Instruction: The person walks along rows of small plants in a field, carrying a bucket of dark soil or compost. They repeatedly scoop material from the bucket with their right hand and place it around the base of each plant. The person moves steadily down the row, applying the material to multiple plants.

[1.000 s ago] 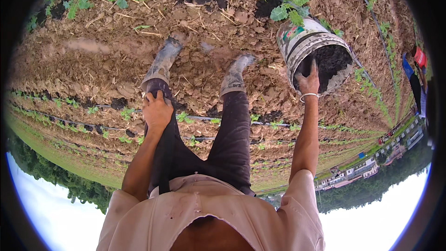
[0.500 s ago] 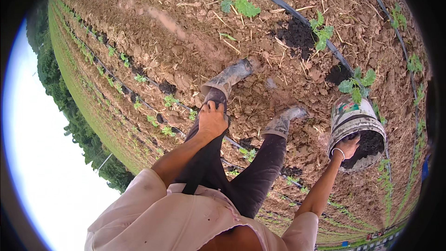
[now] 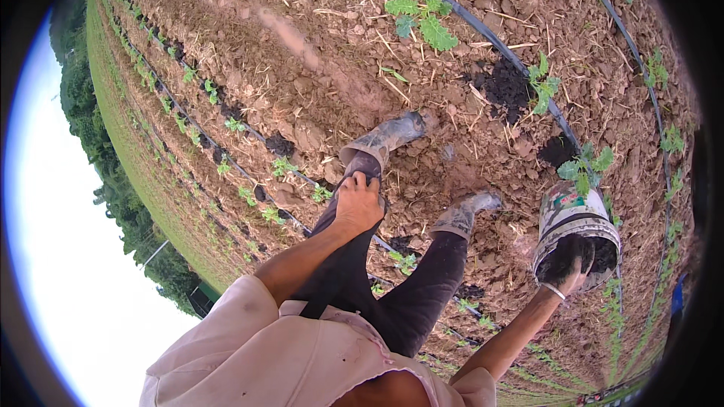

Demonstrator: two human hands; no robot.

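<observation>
My left hand [image 3: 360,203] rests on my left knee, its fingers bent over the dark trouser leg [image 3: 332,252]. Off to the right, my right hand [image 3: 577,275], with a white band at the wrist, reaches into the mouth of a dirt-smeared white bucket [image 3: 571,206]. The bucket leans over, its opening toward me. Dark, crumbly soil [image 3: 604,255] lies inside, and a dark clump of it sits in the cupped fingers. The far fingertips are partly hidden by soil. Just beyond the bucket stands a leafy green seedling [image 3: 585,169].
A black drip hose [image 3: 483,26] runs along the row past seedlings [image 3: 424,11] and dark soil heaps [image 3: 506,90]. My muddy boots [image 3: 392,134] stand on cloddy, straw-strewn ground [image 3: 339,68]. A second hose [image 3: 637,49] lies farther right. More planted rows stretch left toward trees [image 3: 83,128].
My right hand has turned and drawn toward the near rim of the bucket, with dark soil now showing in its fingers. The left hand stays on the knee; the whole view has shifted slightly.
</observation>
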